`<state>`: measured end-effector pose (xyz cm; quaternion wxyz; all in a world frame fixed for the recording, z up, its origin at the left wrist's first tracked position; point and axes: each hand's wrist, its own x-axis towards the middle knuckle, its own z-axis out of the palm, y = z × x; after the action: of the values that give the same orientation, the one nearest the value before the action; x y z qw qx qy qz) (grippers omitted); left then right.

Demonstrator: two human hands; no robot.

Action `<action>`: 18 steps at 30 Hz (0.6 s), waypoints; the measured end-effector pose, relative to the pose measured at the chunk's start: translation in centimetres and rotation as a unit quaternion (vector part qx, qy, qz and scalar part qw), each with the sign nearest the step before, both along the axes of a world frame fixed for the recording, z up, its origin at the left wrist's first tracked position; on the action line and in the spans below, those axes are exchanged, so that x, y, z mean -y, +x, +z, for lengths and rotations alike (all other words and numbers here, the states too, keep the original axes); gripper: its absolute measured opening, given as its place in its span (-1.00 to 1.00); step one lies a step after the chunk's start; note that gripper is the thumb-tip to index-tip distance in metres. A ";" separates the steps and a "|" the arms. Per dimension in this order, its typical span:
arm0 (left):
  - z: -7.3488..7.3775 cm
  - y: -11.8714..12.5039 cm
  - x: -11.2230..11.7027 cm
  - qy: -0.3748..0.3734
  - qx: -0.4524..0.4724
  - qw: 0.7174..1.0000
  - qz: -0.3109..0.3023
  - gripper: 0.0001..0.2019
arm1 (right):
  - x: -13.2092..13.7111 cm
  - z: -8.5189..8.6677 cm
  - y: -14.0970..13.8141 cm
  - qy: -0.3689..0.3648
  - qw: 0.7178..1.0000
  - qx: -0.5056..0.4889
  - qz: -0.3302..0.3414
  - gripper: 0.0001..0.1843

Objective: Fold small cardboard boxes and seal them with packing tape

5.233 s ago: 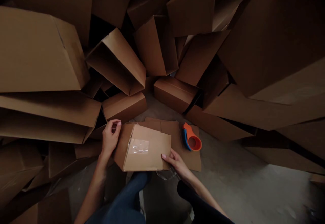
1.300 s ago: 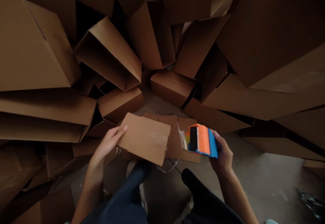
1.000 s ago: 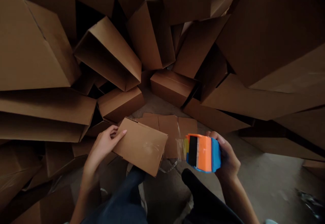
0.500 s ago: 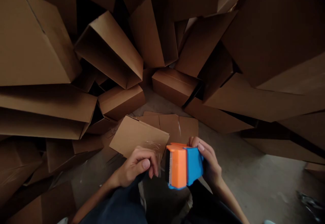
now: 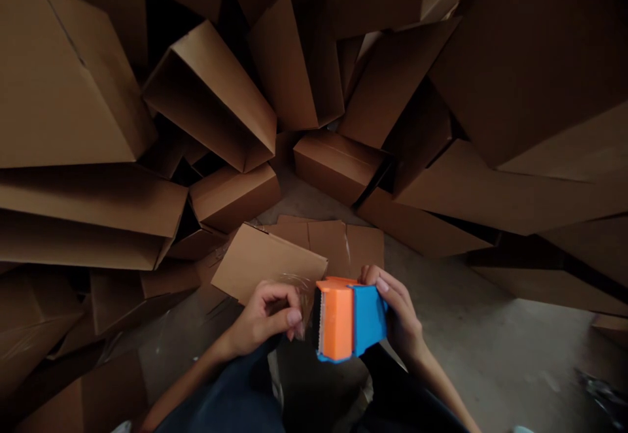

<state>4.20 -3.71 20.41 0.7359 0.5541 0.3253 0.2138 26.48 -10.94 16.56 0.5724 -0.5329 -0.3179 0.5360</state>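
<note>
Grey floor (image 5: 466, 315) shows at centre and lower right; stacked boxes (image 5: 338, 165) ring the upper frame, dim light throughout. Small box (image 5: 267, 256) lies tilted at lower centre, partly overlapping flat cardboard (image 5: 363, 246) in this view. Dispenser (image 5: 338, 322), orange and blue, is right of it, raised over the legs.

Right hand (image 5: 400, 309): wrapped round the dispenser's blue side. Left hand (image 5: 267, 318): narrow, thumb drawn to fingers, by the look of it pinching clear tape (image 5: 305, 299) near the teeth (image 5: 322, 325). Film is faint; its exact run cannot be told.

Technique, judged: keep the dispenser steady and pull with the left hand only, straight out, so the strip neither twists nor folds onto itself. Fingertips are best kept off the toothed edge, which faces them.

Room: the small box's right corner sits just beside the dispenser, so a low swing could clip it. Legs limit downward travel. Widest space is the floor at right; left side is tighter, boxes near the forearm.
</note>
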 end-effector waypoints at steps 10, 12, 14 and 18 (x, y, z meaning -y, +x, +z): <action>0.5 0.2 0.1 -0.018 0.024 1.000 -0.005 -0.55 | 0.1 -0.3 -0.1 0.004 1.000 -0.014 0.011 -0.59; 0.5 0.2 0.2 -0.012 0.031 0.999 -0.004 -0.56 | 0.2 -0.4 0.0 0.007 1.000 -0.012 0.012 -0.60; 0.5 0.3 0.2 -0.013 0.027 1.000 -0.003 -0.56 | 0.2 -0.5 0.0 0.009 1.000 -0.005 0.015 -0.60; 0.4 0.3 0.3 -0.026 0.021 0.999 0.008 -0.56 | 0.3 -0.8 0.0 0.014 1.000 0.000 0.019 -0.61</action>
<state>4.45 -3.99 20.82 0.7549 0.5275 0.3198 0.2226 26.52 -11.25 15.80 0.5694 -0.5189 -0.3353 0.5423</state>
